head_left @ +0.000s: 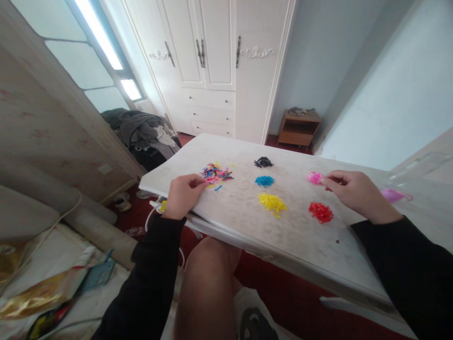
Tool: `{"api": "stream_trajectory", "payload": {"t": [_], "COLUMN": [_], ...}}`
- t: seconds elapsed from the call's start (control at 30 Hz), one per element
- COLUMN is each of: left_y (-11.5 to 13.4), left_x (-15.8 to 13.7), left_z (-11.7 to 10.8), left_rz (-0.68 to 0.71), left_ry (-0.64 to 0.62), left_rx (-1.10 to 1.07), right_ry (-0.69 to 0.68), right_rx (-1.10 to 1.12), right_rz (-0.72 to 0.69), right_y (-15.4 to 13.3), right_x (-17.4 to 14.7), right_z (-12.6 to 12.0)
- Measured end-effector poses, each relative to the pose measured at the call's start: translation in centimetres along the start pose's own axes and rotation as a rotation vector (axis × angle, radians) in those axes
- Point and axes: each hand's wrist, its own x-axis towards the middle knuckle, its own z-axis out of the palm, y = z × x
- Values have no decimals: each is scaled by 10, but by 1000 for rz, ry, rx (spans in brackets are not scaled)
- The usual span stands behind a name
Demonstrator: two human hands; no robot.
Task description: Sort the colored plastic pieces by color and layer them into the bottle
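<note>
Pink bits [314,177] touch my right hand [345,188] right of the frame's centre, and my left hand [182,194] meets the mixed-colour pile [218,174] mid-desk [230,208]; whether either's fingers grasp anything, I cannot tell.

Ahead and left of the bare knee [208,267], the left grip [182,192] pinches thumb to forefinger; well right of the knee, the right grip [348,189] pinches likewise, both black-sleeved arms [152,269] stretched forward.
</note>
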Motion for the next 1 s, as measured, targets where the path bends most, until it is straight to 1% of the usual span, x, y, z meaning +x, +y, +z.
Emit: {"api": "stream_trajectory", "payload": {"t": [0.07,0.17,0.33,0.47,0.57,0.7,0.9,1.0], "left_y": [2,5,5,5,4,2,4,2], "left_x": [2,4,8,9,9,10,12,9], "left_z": [0,0,-1,-1,-1,0,-2,-6], "left_rz": [-3,4,48,64,75,51,42,26], "left_ry": [5,21,34,18,20,29,33,-1], "left_rx": [-14,22,64,49,26,-4,69,156], "right_ry": [0,11,17,22,29,20,8,5], "right_rx": [5,3,-7,-3,-15,-11,-9,-16], "right_rz": [0,-10,-16,-25,-57,-64,-36,-47], "right_y": [0,-1,-2,-1,-1,-2,-6,-6], "right_x": [0,-1,-2,-2,-3,-3,-3,-3], "right_z": [0,0,-1,0,0,-1,-2,-2]}}
